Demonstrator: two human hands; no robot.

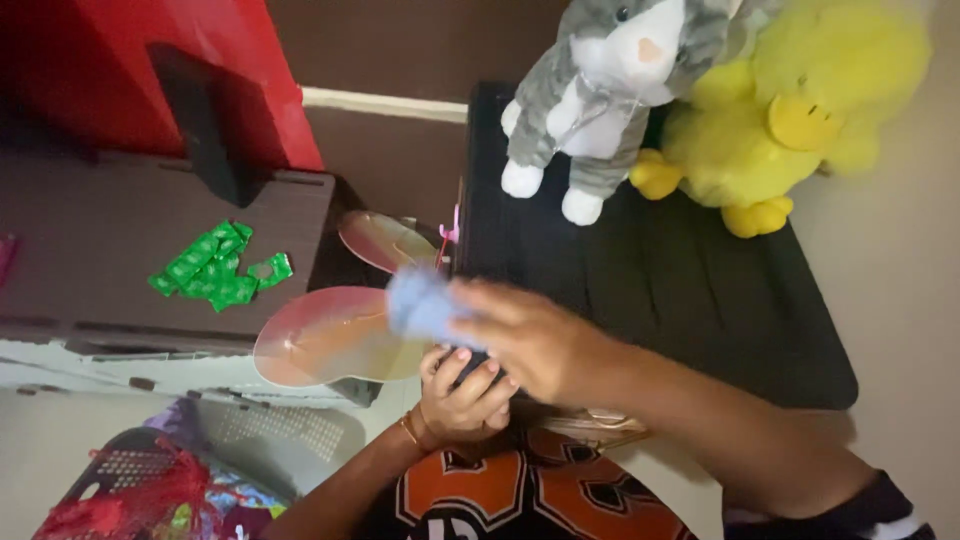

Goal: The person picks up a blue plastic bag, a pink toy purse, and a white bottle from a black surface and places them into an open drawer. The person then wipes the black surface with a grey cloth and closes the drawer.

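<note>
My right hand [530, 340] reaches in from the lower right and holds a small, blurred, fluffy pale blue thing [420, 305] at its fingertips. It is over the left edge of a black tabletop [680, 300]. Just below, my left hand [465, 395], with a thin bracelet on the wrist, curls its fingers around a small dark object [472, 370] at the tabletop's near corner. What that object is cannot be made out. A pair of shiny pink-gold toy wings [325, 340] lies just left of both hands.
A grey and white cat plush [600, 90] and a yellow duck plush [790, 110] sit at the far end of the black tabletop. Green wrappers [215, 265] lie on a brown shelf [90, 240] at left. A perforated basket [150, 480] with colourful items stands lower left.
</note>
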